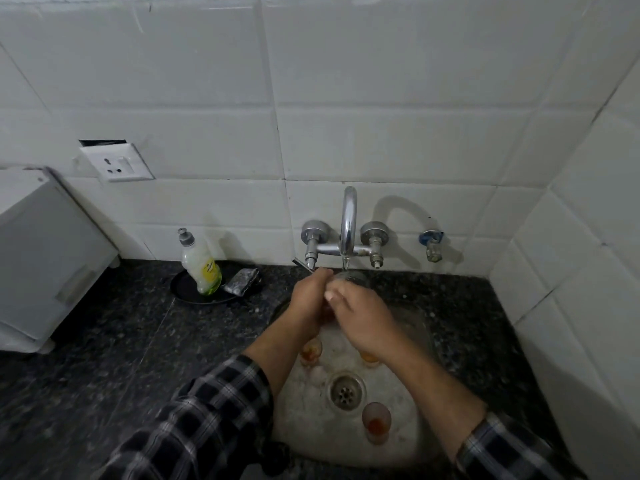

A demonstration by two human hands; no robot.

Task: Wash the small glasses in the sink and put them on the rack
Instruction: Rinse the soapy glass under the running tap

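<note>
Both my hands meet under the tap [347,223] over the steel sink [412,441]. My left hand [310,299] and my right hand [360,320] are closed together around a small clear glass [353,278], whose rim shows just below the spout. Three more small glasses with orange-brown residue stand in the sink: one [310,351] beside my left wrist, one [369,358] partly hidden under my right wrist, one [376,421] near the drain [346,390]. No rack is in view.
A dish-soap bottle [201,265] stands in a black dish [188,292] with a scouring pad [242,280] on the dark granite counter [104,341]. A white appliance [45,258] sits at the left. A wall socket [116,162] and a small blue valve [432,242] are on the tiles.
</note>
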